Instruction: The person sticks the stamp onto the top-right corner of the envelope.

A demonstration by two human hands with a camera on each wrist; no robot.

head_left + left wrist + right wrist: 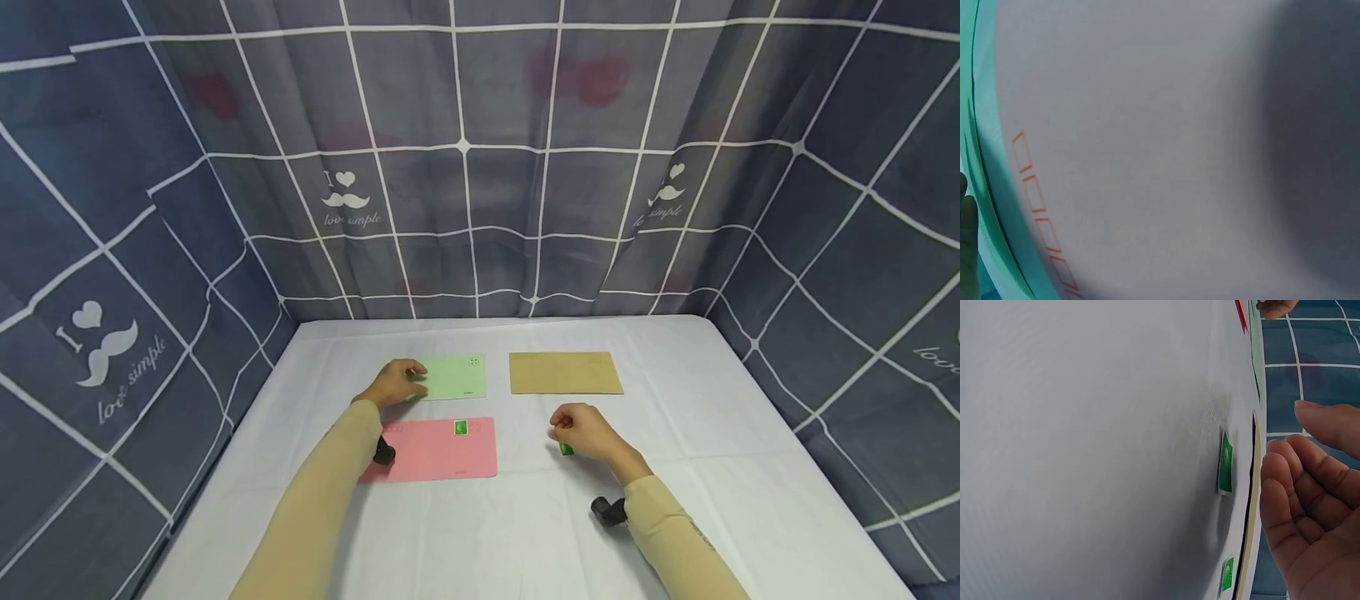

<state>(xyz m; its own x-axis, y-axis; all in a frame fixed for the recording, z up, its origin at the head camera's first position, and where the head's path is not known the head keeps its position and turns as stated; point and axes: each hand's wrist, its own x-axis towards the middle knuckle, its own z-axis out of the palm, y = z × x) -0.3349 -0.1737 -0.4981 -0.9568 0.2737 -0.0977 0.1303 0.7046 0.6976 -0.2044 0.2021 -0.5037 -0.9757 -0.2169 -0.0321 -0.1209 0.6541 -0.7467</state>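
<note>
At the left edge of a pale green envelope (456,379), my left hand (393,382) has its fingers and thumb spread apart over the paper; whether they touch it I cannot tell. In the left wrist view its fingertips (967,215) just show at the left edge. A pink envelope (442,457) bearing a green stamp (461,427) lies nearer, partly under my left wrist. My right hand (588,430) hovers with loosely curled fingers and nothing visible between them. Below it, one green stamp (1227,464) and another green stamp (1227,574) lie on the white cloth.
A brown envelope (566,372) lies right of the green one, beyond my right hand. White cloth covers the table (480,542). A dark checked curtain (495,208) encloses the back and both sides. Black wrist devices, such as the right one (609,510), hang near the tabletop.
</note>
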